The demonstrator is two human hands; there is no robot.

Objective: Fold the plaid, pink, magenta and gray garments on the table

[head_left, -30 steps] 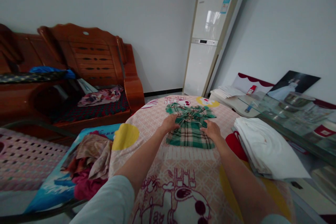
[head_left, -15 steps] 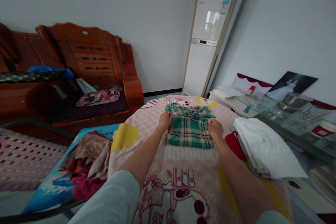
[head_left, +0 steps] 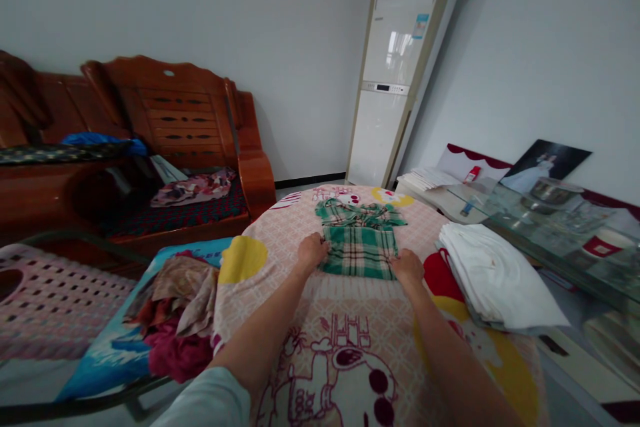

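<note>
A green plaid garment (head_left: 359, 250) lies on the round table, which is covered by a pink patterned cloth (head_left: 285, 240). Its near part is a folded rectangle, and its far part is gathered in ruffles. My left hand (head_left: 313, 252) is closed on the left edge of the plaid garment. At the opposite edge, my right hand (head_left: 407, 265) pinches the garment with its fingers together. Folded white cloths (head_left: 495, 277) are stacked to the right of my right hand.
Crumpled clothes (head_left: 183, 307) lie on a blue surface (head_left: 107, 353) at the left, beside a pink woven chair (head_left: 60, 300). Behind are a wooden sofa (head_left: 185, 113) and a tall white air conditioner (head_left: 383, 127). A glass shelf (head_left: 545, 240) with bowls stands right.
Both hands have moved down the sides of the plaid garment towards its near edge. The view has shifted slightly.
</note>
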